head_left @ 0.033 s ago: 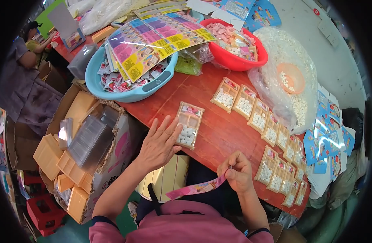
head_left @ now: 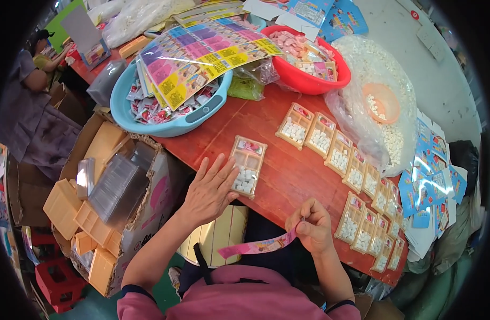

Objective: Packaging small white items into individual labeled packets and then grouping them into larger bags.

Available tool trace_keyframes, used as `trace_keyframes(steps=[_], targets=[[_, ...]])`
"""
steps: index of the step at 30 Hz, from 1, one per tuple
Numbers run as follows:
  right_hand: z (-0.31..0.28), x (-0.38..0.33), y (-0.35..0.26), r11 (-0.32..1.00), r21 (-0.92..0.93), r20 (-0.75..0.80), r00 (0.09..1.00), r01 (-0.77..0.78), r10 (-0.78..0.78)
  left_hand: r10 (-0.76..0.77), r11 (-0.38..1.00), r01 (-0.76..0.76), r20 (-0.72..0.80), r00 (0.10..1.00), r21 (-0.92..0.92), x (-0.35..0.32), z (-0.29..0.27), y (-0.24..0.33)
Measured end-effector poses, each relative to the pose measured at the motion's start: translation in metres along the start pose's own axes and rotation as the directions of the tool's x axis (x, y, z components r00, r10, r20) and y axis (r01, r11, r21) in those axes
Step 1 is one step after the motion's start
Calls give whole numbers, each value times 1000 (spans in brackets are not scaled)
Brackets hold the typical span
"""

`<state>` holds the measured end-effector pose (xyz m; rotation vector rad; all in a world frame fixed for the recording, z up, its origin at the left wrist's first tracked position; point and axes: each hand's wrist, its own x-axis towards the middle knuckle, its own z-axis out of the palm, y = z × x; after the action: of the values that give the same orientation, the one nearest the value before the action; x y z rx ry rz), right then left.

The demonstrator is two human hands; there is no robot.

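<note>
My right hand [head_left: 312, 230] pinches one end of a narrow pink printed strip [head_left: 261, 247] in front of my body, and the strip hangs off to the left. The fingers of my left hand [head_left: 208, 192] are stretched out and spread. They overlap the left edge of a clear-covered cream compartment tray [head_left: 250, 162] on the red table [head_left: 279, 181]. White cube-shaped pieces fill the tray's near part, a red-and-white packet lies in its far end, and the middle compartments look empty.
Similar filled trays [head_left: 339, 158] stand in rows to the right. Behind are a blue basin [head_left: 173, 127] of packets under printed sheets [head_left: 202, 58], a red basin [head_left: 314, 82] and a bag of white pieces [head_left: 391, 80]. A carton [head_left: 149, 213] of trays and lids stands left; a co-worker [head_left: 45, 58] sits beyond.
</note>
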<state>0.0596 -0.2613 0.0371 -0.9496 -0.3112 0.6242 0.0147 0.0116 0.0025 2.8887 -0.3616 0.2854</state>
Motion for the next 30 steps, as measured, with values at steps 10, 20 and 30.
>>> trace_keyframes(steps=[10, 20, 30], targets=[[10, 52, -4, 978, 200, -228, 974, 55, -8, -417, 218, 34, -61, 907, -975, 1, -14, -3], [17, 97, 25, 976, -211, -476, 867, 52, -149, -563, 71, 281, 194, 803, -957, 52, -21, -26], [4, 112, 39, 828, -560, -472, 836, -40, -279, -592, 281, 416, 184, 784, -865, 64, -8, -40]])
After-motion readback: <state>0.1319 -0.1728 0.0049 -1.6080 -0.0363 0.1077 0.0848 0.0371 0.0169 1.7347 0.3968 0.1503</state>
